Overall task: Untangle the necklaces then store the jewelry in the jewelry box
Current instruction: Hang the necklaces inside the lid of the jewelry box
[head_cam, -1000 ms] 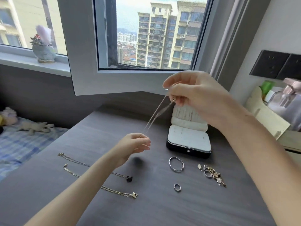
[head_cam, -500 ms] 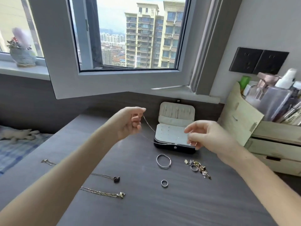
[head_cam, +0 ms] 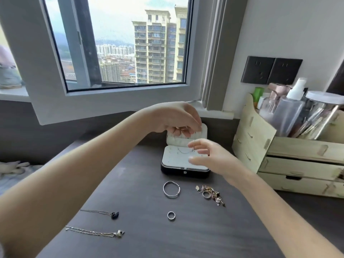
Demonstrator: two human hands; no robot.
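Two hands work over the open jewelry box point(head_cam: 184, 172), which sits at the back edge of the worktop point(head_cam: 149, 243) w/ its lid point(head_cam: 175, 141) upright. Your left hand point(head_cam: 176, 118) hangs above the lid, fingers curled down & pinching a thin chain point(head_cam: 184, 152) that drops onto the white insert. Your right hand point(head_cam: 210, 157) is over the box's right side, fingers loosely spread. The chain passes the index tip, but can't tell if it's gripped. A wooden organizer point(head_cam: 279, 155) stands near the box's right, so it's tight there. In front lie a bangle point(head_cam: 171, 189), ring point(head_cam: 171, 215) & heap of small pieces point(head_cam: 211, 194), all apart. A black-pendant necklace point(head_cam: 113, 215) & silver necklace point(head_cam: 93, 232) lie toward the left edge, chains running under your left forearm. A broad strip of worktop runs btw ring & near edge.
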